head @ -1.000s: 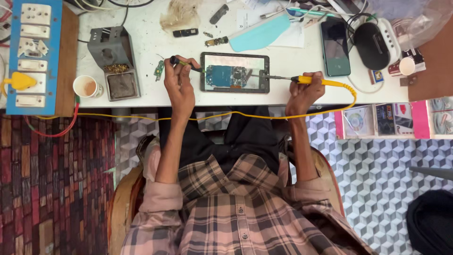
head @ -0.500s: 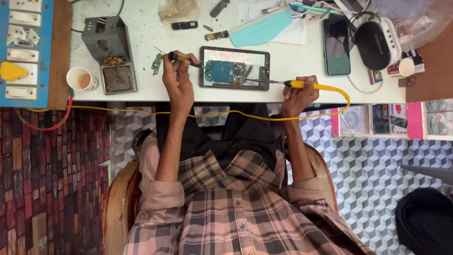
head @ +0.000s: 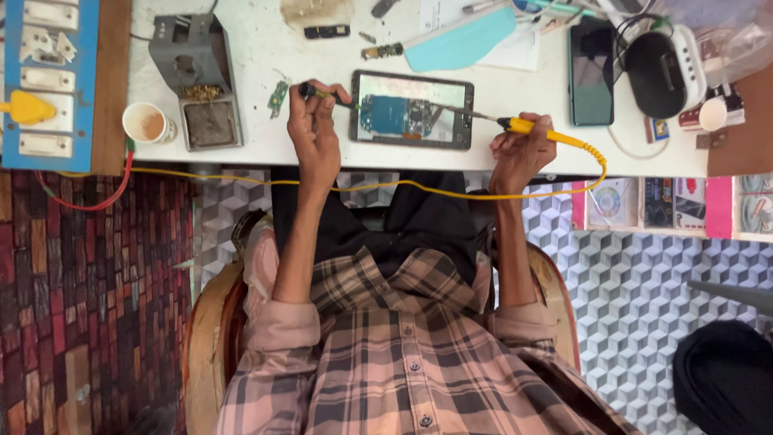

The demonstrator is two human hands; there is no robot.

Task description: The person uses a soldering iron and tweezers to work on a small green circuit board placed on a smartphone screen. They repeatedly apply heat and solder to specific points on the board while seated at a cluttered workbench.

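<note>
1. Opened phone [head: 411, 121] lies flat on the worktop [head: 258, 56], between both hands.
2. Left hand [head: 314, 133], at 9 o'clock of it, pinches tweezers [head: 322, 93] for steadying.
3. Right hand [head: 519, 149], at 3 o'clock, grips the yellow soldering iron [head: 527, 126], tip angled onto the board.

Right hand [head: 519, 153] holds a yellow soldering iron [head: 531, 129] (tip toward the opened device [head: 411, 109]).

On the workbench [head: 258, 153]: opened device [head: 411, 109] at centre, between left hand [head: 316, 129] and right hand [head: 519, 149]. Left of it, small circuit board [head: 278, 97], then soldering stand [head: 196, 80], then paper cup [head: 145, 123]. Right of it, phone [head: 592, 71]. Behind it, pry card [head: 460, 40].
</note>
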